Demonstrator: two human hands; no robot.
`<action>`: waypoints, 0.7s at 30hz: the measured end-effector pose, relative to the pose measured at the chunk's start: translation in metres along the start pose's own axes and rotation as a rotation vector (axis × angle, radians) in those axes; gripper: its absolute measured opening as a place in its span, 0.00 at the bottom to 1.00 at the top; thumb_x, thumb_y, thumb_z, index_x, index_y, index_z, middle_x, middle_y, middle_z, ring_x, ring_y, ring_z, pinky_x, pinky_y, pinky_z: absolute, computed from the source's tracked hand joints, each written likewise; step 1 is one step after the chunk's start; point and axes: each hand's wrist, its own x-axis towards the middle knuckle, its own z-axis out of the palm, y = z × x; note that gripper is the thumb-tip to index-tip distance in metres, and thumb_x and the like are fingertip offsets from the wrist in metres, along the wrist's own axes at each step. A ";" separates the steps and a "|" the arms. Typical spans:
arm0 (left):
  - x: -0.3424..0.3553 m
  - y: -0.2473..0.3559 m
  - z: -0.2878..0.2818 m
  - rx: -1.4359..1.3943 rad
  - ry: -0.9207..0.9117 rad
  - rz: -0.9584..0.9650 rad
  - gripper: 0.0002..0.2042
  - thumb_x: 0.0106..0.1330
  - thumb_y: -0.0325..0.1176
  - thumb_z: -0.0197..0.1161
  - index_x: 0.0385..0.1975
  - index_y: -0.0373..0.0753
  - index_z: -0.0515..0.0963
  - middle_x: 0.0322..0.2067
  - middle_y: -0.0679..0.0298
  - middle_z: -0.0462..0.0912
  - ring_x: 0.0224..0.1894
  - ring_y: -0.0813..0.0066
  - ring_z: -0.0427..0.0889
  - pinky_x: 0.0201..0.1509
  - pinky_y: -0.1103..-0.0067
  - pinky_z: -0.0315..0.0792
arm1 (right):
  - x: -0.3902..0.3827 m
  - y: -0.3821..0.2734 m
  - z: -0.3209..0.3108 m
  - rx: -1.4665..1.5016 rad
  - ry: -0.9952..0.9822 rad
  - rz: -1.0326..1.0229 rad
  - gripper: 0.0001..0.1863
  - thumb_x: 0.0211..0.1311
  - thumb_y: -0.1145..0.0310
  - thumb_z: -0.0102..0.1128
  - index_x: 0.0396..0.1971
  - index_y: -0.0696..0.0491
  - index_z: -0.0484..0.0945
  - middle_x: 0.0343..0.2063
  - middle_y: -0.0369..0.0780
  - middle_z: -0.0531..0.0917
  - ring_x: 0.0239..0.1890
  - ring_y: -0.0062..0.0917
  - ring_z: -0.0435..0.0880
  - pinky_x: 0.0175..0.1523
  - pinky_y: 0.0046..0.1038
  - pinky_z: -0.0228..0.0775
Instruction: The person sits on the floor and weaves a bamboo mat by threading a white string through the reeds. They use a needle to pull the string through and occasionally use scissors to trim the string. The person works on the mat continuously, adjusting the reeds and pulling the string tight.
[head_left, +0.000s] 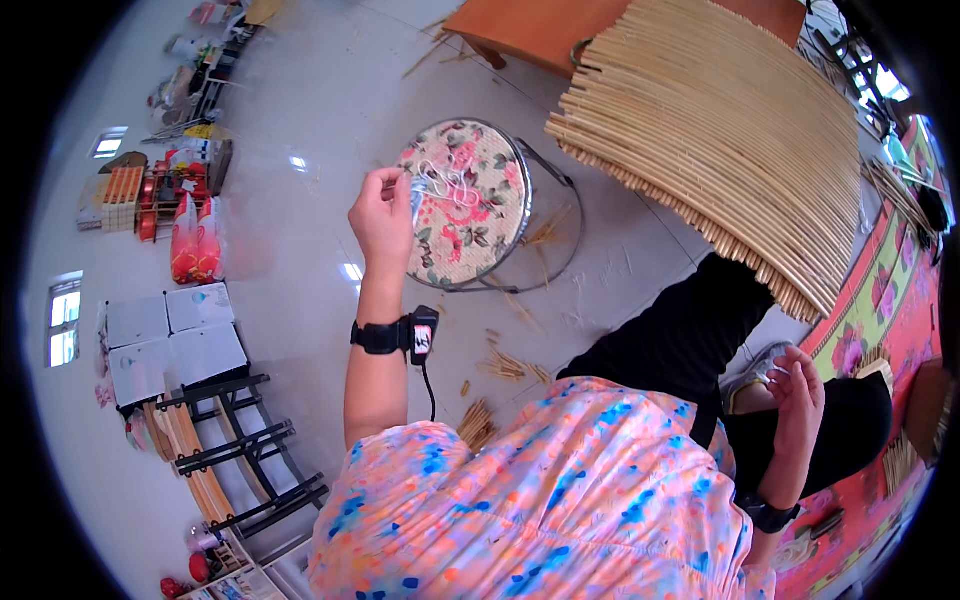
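The right hand point(797, 395) is hovering by the lap, fingers loosely curled; I cannot tell whether it is pinching anything thin. The left hand point(382, 215) is hovering at the stool's left rim, fingers drawn narrow beside the string point(455, 182); whether they are gripping an end is unclear. The string is lying in loose loops on the stool point(450, 245), which is probably keeping it handy and off the floor's loose straw point(505, 365). Ahead to the right, the reed mat point(710, 150) is spreading from above the knee point(735, 285) to the table point(530, 30), which is likely supporting its far side.
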 end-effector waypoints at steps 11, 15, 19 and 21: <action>-0.158 -0.032 0.137 -0.089 -0.902 0.176 0.07 0.56 0.30 0.60 0.32 0.37 0.75 0.29 0.56 0.79 0.30 0.58 0.79 0.33 0.71 0.72 | -0.005 -0.005 0.004 -0.012 -0.025 0.013 0.13 0.66 0.68 0.48 0.46 0.57 0.72 0.36 0.37 0.80 0.35 0.18 0.79 0.42 0.19 0.70; -0.204 -0.116 0.192 0.250 -1.062 0.157 0.09 0.54 0.34 0.60 0.32 0.37 0.75 0.32 0.54 0.78 0.36 0.55 0.77 0.39 0.67 0.71 | -0.004 -0.008 -0.002 -0.036 -0.003 0.017 0.13 0.66 0.68 0.48 0.47 0.58 0.71 0.36 0.38 0.79 0.35 0.18 0.79 0.42 0.19 0.70; -0.220 -0.141 0.235 0.327 -1.062 0.143 0.10 0.53 0.35 0.60 0.31 0.38 0.74 0.34 0.52 0.76 0.38 0.53 0.77 0.40 0.63 0.72 | -0.003 -0.009 -0.003 -0.036 0.020 0.034 0.13 0.66 0.68 0.47 0.47 0.58 0.71 0.36 0.38 0.79 0.35 0.18 0.79 0.42 0.19 0.71; -0.218 -0.133 0.261 0.330 -1.025 0.126 0.11 0.54 0.36 0.60 0.32 0.37 0.74 0.34 0.52 0.76 0.39 0.53 0.77 0.39 0.63 0.73 | -0.002 -0.010 -0.001 -0.034 0.011 0.036 0.13 0.66 0.68 0.47 0.47 0.59 0.71 0.36 0.38 0.79 0.35 0.18 0.79 0.42 0.19 0.71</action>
